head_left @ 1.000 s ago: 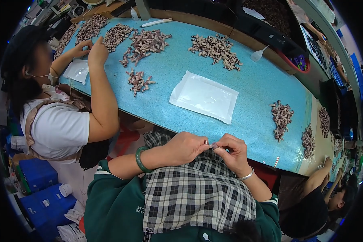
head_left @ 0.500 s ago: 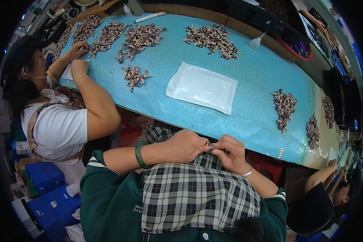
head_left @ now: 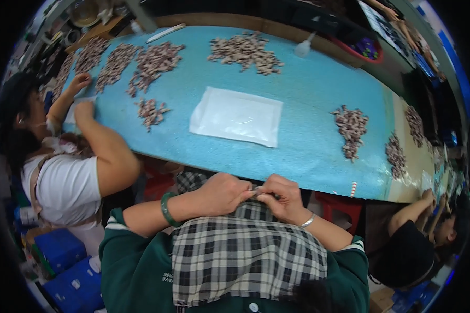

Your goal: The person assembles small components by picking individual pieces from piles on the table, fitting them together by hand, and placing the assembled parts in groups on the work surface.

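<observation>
My left hand (head_left: 222, 194) and my right hand (head_left: 280, 198) meet just below the near edge of the blue table (head_left: 308, 94), over a black-and-white checked apron (head_left: 245, 255). Their fingertips pinch one small pale piece (head_left: 257, 191) between them; what it is I cannot tell. A green bangle (head_left: 165, 208) circles my left wrist and a thin silver bracelet (head_left: 308, 221) my right. A flat clear plastic bag (head_left: 236, 116) lies on the table straight ahead of my hands.
Several heaps of small brownish pieces (head_left: 244, 51) lie across the table, one heap (head_left: 351, 130) at the right. A person in a white top (head_left: 68, 182) at my left has both hands on a small bag. Another person (head_left: 418, 240) sits at the right. Blue crates (head_left: 62, 266) stand at lower left.
My hands stay together on the small piece. The view has tilted, so the table sits lower in the picture. The person at left has shifted their hands slightly.
</observation>
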Motion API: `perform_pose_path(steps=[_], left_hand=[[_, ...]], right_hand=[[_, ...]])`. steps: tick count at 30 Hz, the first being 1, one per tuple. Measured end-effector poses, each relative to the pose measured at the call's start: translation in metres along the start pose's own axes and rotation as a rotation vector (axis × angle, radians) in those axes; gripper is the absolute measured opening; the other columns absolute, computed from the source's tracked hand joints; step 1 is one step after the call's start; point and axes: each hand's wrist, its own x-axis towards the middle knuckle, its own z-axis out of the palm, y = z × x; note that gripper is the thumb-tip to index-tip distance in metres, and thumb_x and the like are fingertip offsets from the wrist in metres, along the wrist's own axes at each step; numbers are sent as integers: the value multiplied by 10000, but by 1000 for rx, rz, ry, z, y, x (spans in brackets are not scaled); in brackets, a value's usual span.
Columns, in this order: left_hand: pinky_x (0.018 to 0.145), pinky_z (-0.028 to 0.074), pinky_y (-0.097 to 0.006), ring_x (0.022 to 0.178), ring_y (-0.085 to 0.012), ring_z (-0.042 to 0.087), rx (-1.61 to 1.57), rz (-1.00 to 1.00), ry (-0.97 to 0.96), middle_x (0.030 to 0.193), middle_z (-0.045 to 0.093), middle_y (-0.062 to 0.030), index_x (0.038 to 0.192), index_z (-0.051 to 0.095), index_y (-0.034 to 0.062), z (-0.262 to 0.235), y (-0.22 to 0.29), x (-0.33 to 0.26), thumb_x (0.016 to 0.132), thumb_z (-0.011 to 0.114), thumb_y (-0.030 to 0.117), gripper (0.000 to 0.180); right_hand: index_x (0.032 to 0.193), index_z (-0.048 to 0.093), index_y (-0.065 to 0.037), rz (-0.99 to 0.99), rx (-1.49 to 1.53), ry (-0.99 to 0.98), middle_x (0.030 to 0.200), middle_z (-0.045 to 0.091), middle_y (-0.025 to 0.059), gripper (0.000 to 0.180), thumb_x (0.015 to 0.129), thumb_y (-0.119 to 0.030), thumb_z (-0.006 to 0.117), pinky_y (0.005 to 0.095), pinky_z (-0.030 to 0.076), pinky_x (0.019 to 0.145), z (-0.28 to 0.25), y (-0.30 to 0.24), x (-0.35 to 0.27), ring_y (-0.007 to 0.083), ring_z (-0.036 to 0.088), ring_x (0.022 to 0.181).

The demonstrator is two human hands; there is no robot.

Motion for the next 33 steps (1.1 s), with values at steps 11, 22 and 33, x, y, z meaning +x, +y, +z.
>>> perform_pose_path(steps=[11, 22, 33], left_hand=[[503, 452, -316, 521, -217, 568, -356, -225, 250, 592, 551, -98, 778, 582, 8, -12, -18, 0, 961, 479, 174, 268], [503, 404, -235, 584, -111, 483, -1124, -313, 1275, 661, 467, 11, 930, 550, 72, -97, -118, -57, 1015, 427, 305, 277], [509, 447, -275, 582, -144, 551, -500, -299, 838, 743, 559, -26, 1040, 597, 18, -105, -76, 37, 933, 548, 131, 163]], right_hand=[[1055, 673, -68, -19, -304, 183, 1010, 615, 81, 315, 750, -71, 749, 233, 513, 550, -53, 4, 14, 142, 607, 711], [827, 649, -109, 317, -1183, 631, 816, 560, 43, 204, 721, -238, 766, 376, 474, 626, -154, 50, -11, 253, 564, 782], [819, 601, -70, -49, -1034, 409, 840, 596, 66, 179, 695, -70, 731, 390, 431, 696, -128, 40, 27, 277, 543, 793]])
